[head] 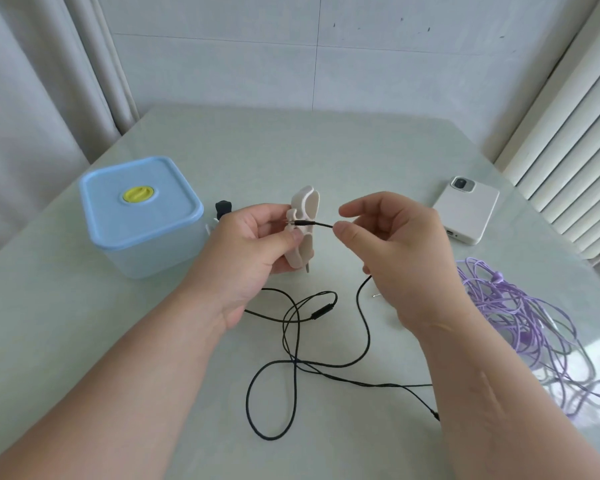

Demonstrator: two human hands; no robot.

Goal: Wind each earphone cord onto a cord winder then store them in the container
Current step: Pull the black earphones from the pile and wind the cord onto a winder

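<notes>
The beige, fish-shaped cord winder [305,206] stands upright, pinched in the left hand [253,244]. The plug of the black earphone cord [364,327] lies across it. The right hand [395,244], just beside, holds that cord at its thumb. The slack loops on the table below both hands. A lidded blue container [142,220] sits left of the left hand.

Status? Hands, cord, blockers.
Left hand grips winder, plug at its notch. Right hand pinches black cord beside plug; rest loose on table, none wound. Container lid on. Purple cord heaped right, apart.
</notes>
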